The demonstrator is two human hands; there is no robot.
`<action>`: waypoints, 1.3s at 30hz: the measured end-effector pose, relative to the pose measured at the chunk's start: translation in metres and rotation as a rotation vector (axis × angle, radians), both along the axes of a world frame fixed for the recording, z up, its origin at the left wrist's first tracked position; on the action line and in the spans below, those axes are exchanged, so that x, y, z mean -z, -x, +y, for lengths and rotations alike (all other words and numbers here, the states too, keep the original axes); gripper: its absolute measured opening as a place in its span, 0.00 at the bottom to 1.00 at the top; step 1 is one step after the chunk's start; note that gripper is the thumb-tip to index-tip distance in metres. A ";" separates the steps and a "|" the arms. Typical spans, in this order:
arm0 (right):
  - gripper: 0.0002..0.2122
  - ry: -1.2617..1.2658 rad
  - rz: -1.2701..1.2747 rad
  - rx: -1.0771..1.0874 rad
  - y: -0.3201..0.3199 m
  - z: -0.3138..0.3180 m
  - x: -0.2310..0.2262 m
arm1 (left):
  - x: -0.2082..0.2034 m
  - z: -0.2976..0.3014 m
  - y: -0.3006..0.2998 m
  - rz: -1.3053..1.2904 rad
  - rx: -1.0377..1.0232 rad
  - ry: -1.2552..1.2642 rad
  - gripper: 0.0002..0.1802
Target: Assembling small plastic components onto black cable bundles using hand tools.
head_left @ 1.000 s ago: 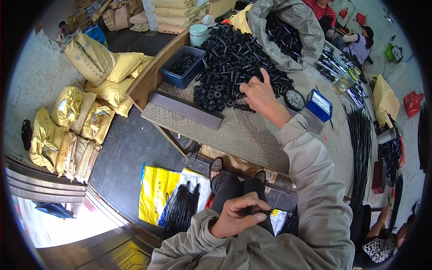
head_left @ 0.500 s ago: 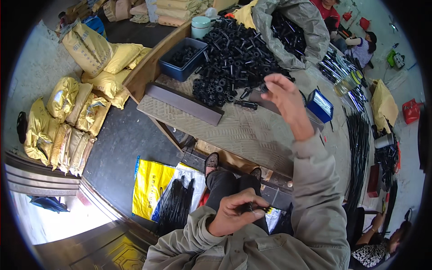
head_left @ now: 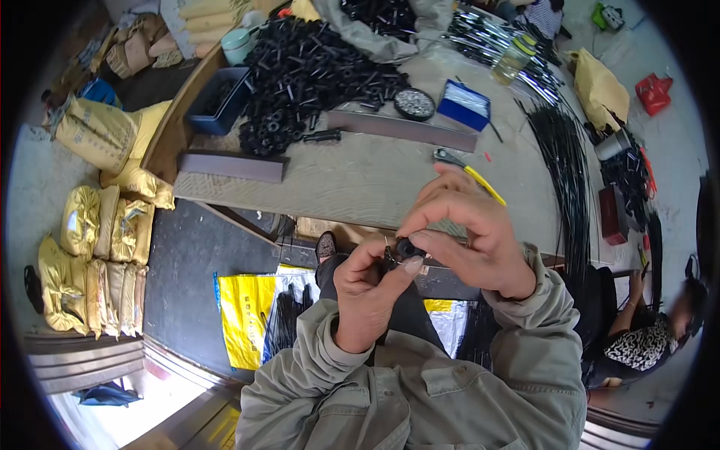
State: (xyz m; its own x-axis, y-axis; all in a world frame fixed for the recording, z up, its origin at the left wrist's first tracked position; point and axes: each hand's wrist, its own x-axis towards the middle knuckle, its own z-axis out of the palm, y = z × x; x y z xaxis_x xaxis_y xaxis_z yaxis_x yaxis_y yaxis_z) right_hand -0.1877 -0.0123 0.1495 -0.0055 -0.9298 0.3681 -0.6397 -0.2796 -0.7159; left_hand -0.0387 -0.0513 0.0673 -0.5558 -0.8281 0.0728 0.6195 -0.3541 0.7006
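In front of my lap, just off the table's near edge, both hands come together. My right hand (head_left: 476,232) pinches a small round black plastic part (head_left: 406,247) between thumb and fingertips. My left hand (head_left: 367,292) is closed on a small dark piece with a thin metal pin (head_left: 389,253), right against the black part; its exact kind is too small to make out. Beyond my right hand, yellow-handled pliers (head_left: 484,184) lie on the table. A large heap of similar black plastic parts (head_left: 315,71) covers the table's far left.
A blue bin (head_left: 201,124) stands left of the heap. Two flat bars (head_left: 231,166) lie before it. A round black dish of small metal pieces (head_left: 414,103) and a blue box (head_left: 463,103) sit farther back. Long black rods (head_left: 559,165) line the right side; a person (head_left: 645,337) sits at lower right.
My right hand has come back from the heap with a black part and now meets my left hand. The left hand has risen slightly. The whole view has shifted.
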 end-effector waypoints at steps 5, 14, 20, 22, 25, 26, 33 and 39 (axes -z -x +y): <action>0.04 0.095 0.202 0.076 0.016 0.030 0.001 | 0.000 0.020 0.017 -0.040 0.054 0.084 0.12; 0.05 0.022 -0.006 -0.010 0.050 0.049 0.012 | 0.001 0.037 0.041 -0.083 0.065 0.151 0.08; 0.05 0.062 -0.044 -0.014 0.056 0.045 0.015 | 0.001 0.036 0.043 -0.077 0.043 0.182 0.10; 0.04 0.076 0.055 -0.036 0.054 0.042 0.008 | 0.007 0.034 0.041 -0.077 0.051 0.146 0.11; 0.03 0.049 0.092 -0.031 0.051 0.037 0.006 | 0.006 0.033 0.043 -0.078 0.043 0.166 0.11; 0.05 0.036 0.054 -0.024 0.051 0.036 0.009 | 0.004 0.032 0.044 -0.083 0.024 0.219 0.10; 0.04 0.012 -0.179 -0.068 0.053 0.034 0.023 | 0.003 0.029 0.039 -0.143 0.016 0.274 0.09; 0.03 -0.031 -0.239 -0.090 0.053 0.030 0.023 | 0.003 0.028 0.038 -0.119 0.000 0.250 0.09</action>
